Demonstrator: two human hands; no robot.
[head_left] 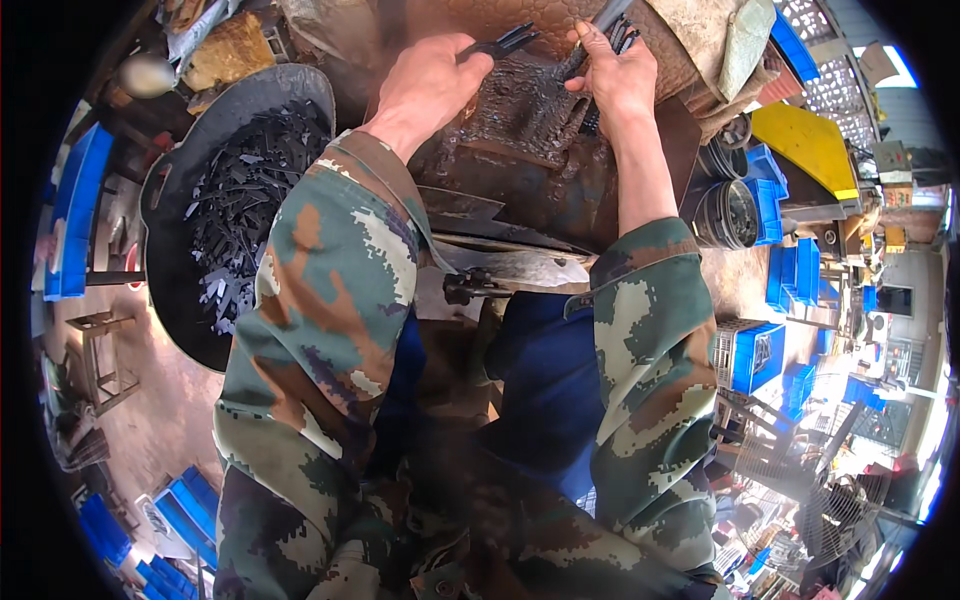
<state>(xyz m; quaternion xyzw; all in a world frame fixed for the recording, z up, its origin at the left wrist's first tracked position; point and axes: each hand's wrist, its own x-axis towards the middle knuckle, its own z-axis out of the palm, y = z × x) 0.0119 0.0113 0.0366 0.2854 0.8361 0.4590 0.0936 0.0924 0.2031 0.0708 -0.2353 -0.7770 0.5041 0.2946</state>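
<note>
My left hand (432, 88) is closed around a few thin dark strips (512, 40), which stick out to the right like prongs. My right hand (622, 82) is closed as well, with the thumb up against a grey bar-like piece (612, 14). More dark strips (628, 38) show beside its fingers; their exact kind I cannot make out. Between and below the hands lies a dark, wet-looking, greasy metal block (525, 110) on a brown work surface (480, 185). The lower right edge of the block is partly hidden by my right hand.
On the left stands a big black tub (165, 270) holding many dark strips (250, 190). Round dark containers (728, 215) and blue bins (768, 205) are at the right, near a yellow panel (805, 150). A wire fan guard (840, 490) is at the lower right.
</note>
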